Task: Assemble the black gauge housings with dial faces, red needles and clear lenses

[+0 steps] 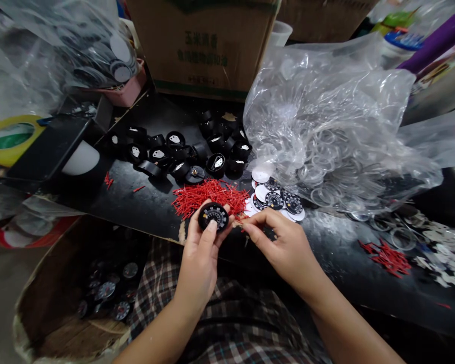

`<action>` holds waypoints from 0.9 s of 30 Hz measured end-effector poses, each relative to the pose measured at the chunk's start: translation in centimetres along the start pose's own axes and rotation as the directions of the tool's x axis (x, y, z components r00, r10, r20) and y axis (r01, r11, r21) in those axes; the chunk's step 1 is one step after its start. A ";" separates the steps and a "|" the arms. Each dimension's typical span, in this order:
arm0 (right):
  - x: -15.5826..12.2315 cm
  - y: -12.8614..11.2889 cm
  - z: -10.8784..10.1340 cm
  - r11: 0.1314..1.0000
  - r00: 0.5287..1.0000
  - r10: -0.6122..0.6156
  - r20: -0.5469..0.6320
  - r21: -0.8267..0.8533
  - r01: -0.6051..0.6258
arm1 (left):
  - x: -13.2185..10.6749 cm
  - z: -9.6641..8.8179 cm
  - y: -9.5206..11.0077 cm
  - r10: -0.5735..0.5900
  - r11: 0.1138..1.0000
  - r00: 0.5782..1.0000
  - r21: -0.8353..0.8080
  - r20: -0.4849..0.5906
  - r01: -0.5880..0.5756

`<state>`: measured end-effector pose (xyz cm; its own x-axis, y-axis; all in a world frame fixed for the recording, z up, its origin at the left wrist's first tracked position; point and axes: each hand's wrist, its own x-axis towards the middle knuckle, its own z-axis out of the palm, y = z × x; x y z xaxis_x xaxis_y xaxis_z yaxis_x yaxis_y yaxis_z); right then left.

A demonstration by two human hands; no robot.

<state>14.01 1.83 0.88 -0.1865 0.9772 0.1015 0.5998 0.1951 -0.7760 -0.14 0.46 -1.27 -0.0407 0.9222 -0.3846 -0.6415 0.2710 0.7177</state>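
Observation:
My left hand (200,247) grips a round black dial gauge (217,212), its numbered face turned up and the thumb lying on it. Just to the right, my right hand (280,237) has thumb and forefinger pinched together. A thin red pointer (239,221) shows at those fingertips, partly hidden. Right behind the gauge lies a heap of red pointers (208,194). Beside the heap are loose dial discs (275,199), some black with numbers, some white side up. Farther back stand several black round cases (174,151) with white parts inside.
A clear plastic bag (326,116) of transparent rings lies at the right. Beyond the cases stands a cardboard box (200,50). More red pointers (389,258) and white pieces (445,258) lie far right. Below the table edge, a basket (53,313) holds finished-looking gauges (106,290).

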 end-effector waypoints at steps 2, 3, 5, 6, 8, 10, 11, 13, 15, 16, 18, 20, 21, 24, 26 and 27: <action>-0.1 -0.5 0.0 0.999 0.999 -0.049 0.024 0.006 0.049 | 0.2 0.0 -0.4 -0.017 0.998 1.000 0.054 0.003 0.017; -0.1 -0.7 0.0 0.997 0.997 -0.068 0.037 -0.017 0.069 | 0.2 0.0 -0.6 -0.032 0.996 0.999 0.084 0.024 0.030; -0.1 -1.0 -0.1 0.994 0.996 -0.079 0.049 -0.072 0.082 | 0.4 -0.1 -1.2 -0.047 0.991 0.996 0.130 0.077 0.037; -0.1 -1.1 -0.1 0.994 0.996 -0.070 0.051 -0.082 0.074 | 0.4 -0.2 -1.3 -0.042 0.989 0.995 0.142 0.087 0.029; -0.1 -1.1 -0.3 0.998 0.999 -0.030 0.043 -0.047 0.032 | 0.4 -0.2 -1.2 -0.020 0.991 0.997 0.134 0.072 0.011; -0.1 -1.0 -0.6 0.999 0.999 0.035 0.017 0.013 -0.035 | 0.2 -0.1 -0.7 0.012 0.997 0.999 0.075 0.031 -0.014; -0.1 -0.9 -0.7 0.997 0.997 0.072 0.008 0.035 -0.073 | 0.1 -0.1 -0.3 0.032 0.999 0.999 0.035 0.017 -0.033; -0.1 -0.8 -0.8 0.989 0.991 0.131 0.022 0.060 -0.132 | -0.4 -0.1 0.4 0.053 0.998 0.998 -0.021 0.019 -0.053; -0.1 -0.6 -0.6 0.987 0.988 0.143 0.058 0.071 -0.147 | -1.0 0.0 0.7 0.030 0.999 0.999 -0.021 0.040 -0.029; -0.1 -0.6 -0.5 0.989 0.989 0.131 0.068 0.064 -0.135 | -1.2 -0.1 0.7 0.009 1.000 0.999 -0.011 0.042 -0.009; -0.2 -0.5 -0.3 0.997 0.995 0.077 0.060 -0.003 -0.077 | -1.6 -0.1 0.6 -0.024 1.000 0.999 0.006 0.028 0.024; -0.3 -0.5 -0.3 0.993 0.999 -0.004 0.038 -0.117 0.008 | -1.6 -0.1 0.5 -0.041 0.999 0.999 0.010 0.022 0.041; -0.4 -0.5 -0.3 0.984 0.999 -0.042 0.030 -0.171 0.047 | -1.5 -0.1 0.6 -0.053 0.999 0.998 0.009 0.026 0.052; -0.5 -0.6 -0.5 0.966 0.994 -0.105 0.014 -0.235 0.105 | -1.0 -0.2 0.8 -0.077 0.997 0.995 -0.004 0.067 0.077; -0.5 -0.8 -0.5 0.981 0.994 -0.106 0.019 -0.162 0.108 | -0.6 -0.2 0.7 -0.045 0.999 0.997 -0.001 0.064 0.045; -0.5 -0.9 -0.6 0.990 0.995 -0.098 0.027 -0.103 0.101 | -0.3 -0.3 0.6 -0.029 0.999 0.998 0.019 0.059 0.028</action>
<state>13.97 1.23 1.89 -0.2656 0.9506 0.1606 0.6549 0.3001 -0.6935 -0.73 0.22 -0.86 0.0230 0.9287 -0.3701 -0.6276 0.3016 0.7178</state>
